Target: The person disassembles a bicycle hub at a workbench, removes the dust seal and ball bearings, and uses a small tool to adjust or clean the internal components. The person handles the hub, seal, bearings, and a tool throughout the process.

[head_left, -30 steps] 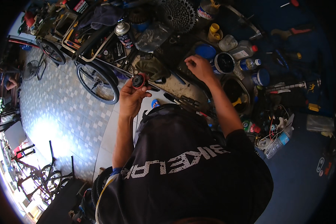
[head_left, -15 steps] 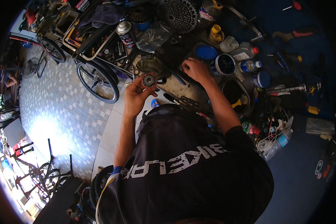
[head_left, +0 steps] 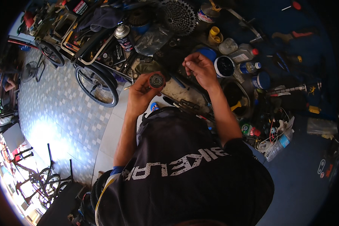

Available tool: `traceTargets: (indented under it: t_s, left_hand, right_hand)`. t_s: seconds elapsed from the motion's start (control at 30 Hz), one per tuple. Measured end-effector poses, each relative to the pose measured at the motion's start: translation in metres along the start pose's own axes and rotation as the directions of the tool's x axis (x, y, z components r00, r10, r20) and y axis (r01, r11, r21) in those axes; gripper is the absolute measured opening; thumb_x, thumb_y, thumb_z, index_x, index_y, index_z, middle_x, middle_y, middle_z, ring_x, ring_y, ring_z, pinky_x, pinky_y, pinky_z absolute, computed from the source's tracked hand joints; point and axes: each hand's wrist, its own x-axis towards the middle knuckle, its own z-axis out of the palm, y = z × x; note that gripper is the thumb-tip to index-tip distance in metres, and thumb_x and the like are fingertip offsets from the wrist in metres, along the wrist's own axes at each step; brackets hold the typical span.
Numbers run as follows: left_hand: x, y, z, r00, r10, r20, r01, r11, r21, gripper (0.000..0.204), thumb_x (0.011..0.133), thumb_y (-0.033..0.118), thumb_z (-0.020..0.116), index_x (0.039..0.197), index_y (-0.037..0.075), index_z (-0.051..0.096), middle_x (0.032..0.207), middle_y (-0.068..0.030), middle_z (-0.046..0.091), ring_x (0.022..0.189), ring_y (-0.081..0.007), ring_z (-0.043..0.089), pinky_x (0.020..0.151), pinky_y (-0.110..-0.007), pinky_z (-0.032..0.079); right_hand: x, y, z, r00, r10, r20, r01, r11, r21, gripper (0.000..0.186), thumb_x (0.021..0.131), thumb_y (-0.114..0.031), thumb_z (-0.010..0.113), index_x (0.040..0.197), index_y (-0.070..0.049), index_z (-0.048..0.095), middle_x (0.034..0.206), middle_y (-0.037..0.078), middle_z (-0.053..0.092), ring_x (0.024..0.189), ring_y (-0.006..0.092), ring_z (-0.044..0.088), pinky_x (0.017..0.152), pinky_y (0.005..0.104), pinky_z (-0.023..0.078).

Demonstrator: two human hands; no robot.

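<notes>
My left hand (head_left: 139, 96) is closed round a hub part with a bearing (head_left: 156, 80), its ringed metal end facing up. My right hand (head_left: 202, 71) is raised to the right of it, over the cluttered bench (head_left: 184, 92). Its fingers are curled with the thumb against them; anything between the fingertips is too small to make out. Close by the right hand stand an open tub of dark grease (head_left: 225, 66) and a blue lid (head_left: 207, 53). A clear plastic bag (head_left: 153, 42) lies beyond the left hand.
A spray can (head_left: 123, 37) and a large toothed cassette (head_left: 179, 17) are at the back. Several bottles, among them a grey one with a red cap (head_left: 245, 53), crowd the right. A black basin (head_left: 237, 94) holds a yellow-handled brush (head_left: 236, 106). A bicycle wheel (head_left: 96, 86) stands at left.
My right hand has lifted away from the bench and come back toward me, fingers still curled. The left hand has shifted slightly right with the hub part.
</notes>
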Motion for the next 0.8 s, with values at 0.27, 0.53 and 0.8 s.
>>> traceTargets:
  t_s: [0.27,0.53,0.8]
  left_hand:
    - [0.005,0.05,0.017,0.998,0.035,0.042,-0.041,0.988,0.146,0.049,0.095,-0.009,0.075,0.143,0.0,0.066,0.138,-0.0089,0.061,0.118,-0.0191,0.069,0.091,-0.031,0.064]
    - [0.0,0.073,0.022,0.998,0.059,0.023,-0.062,0.974,0.217,0.055,0.09,-0.013,0.076,0.141,0.005,0.069,0.14,-0.0082,0.062,0.128,-0.0209,0.066,0.102,-0.035,0.063]
    - [-0.006,0.082,0.025,0.992,0.126,0.006,-0.123,0.953,0.277,0.052,0.088,-0.012,0.078,0.138,0.004,0.072,0.135,-0.0093,0.066,0.123,-0.0209,0.069,0.098,-0.033,0.064]
  right_hand:
    - [-0.014,-0.045,0.033,0.992,-0.062,0.111,0.068,0.996,-0.05,0.019,0.102,-0.003,0.074,0.12,0.003,0.073,0.108,0.011,0.077,0.092,0.0166,0.072,0.081,0.0317,0.06]
    - [-0.02,-0.073,0.07,0.961,-0.232,0.153,0.275,0.874,-0.4,0.016,0.098,-0.007,0.081,0.111,-0.001,0.077,0.101,0.004,0.077,0.089,0.0104,0.07,0.079,0.0254,0.057]
    - [-0.028,-0.099,0.094,0.875,-0.337,0.348,0.485,0.609,-0.627,0.015,0.092,-0.006,0.083,0.105,-0.003,0.078,0.101,0.006,0.075,0.089,0.0158,0.073,0.076,0.0309,0.058]
